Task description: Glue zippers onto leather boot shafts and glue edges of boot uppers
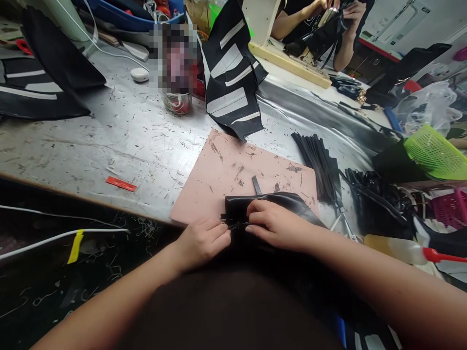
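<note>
A black leather-like piece (pixel 280 198) lies over the near edge of a scuffed pink board (pixel 233 165). My left hand (pixel 207 238) is closed at the piece's left side, pinching what looks like a black zipper end (pixel 224 217). With fingers bent, my right hand (pixel 273 223) grips the black piece a little to the right. Thin dark strands run between the two hands; their kind is too small to make out. Just beyond the piece, a short black strip (pixel 257 185) rests on the board.
An orange-red tag (pixel 121 183) lies left on the metal table (pixel 91 150). Black panels with white strips (pixel 233 82) stand behind the board. To the right are black strips (pixel 317 165), scissors (pixel 345 221), and a glue bottle (pixel 394 248). A co-worker's hands (pixel 353 17) handle black material at the back.
</note>
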`<act>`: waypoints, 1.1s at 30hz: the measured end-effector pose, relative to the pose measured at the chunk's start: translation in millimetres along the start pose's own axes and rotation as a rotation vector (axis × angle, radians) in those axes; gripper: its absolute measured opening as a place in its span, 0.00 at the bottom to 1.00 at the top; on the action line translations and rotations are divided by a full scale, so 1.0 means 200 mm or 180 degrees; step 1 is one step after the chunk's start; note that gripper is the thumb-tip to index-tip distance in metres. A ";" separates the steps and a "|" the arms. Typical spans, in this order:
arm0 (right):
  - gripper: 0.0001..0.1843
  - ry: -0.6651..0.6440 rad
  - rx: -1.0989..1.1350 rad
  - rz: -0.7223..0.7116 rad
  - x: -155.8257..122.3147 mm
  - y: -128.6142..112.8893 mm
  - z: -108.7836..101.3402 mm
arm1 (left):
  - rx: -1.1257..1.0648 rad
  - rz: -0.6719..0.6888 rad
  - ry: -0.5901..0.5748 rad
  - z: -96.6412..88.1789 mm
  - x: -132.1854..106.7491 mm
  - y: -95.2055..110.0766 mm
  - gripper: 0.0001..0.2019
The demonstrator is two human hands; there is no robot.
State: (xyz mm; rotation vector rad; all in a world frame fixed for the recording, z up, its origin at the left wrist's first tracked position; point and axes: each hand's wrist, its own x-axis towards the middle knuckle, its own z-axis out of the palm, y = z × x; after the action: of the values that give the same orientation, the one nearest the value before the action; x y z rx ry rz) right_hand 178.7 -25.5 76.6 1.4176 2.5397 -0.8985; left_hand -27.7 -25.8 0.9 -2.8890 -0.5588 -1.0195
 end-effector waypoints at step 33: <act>0.13 -0.0334 -0.0614 0.0383 0.08 -0.01 0.05 | -0.0090 -0.0335 0.0000 0.02 -0.09 0.03 0.09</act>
State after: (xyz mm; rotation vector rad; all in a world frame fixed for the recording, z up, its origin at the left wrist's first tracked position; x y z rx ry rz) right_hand 165.7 -19.7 63.2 1.4083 2.3635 -0.6701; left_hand -36.2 -36.8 -13.6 -2.9118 -0.7092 -1.0480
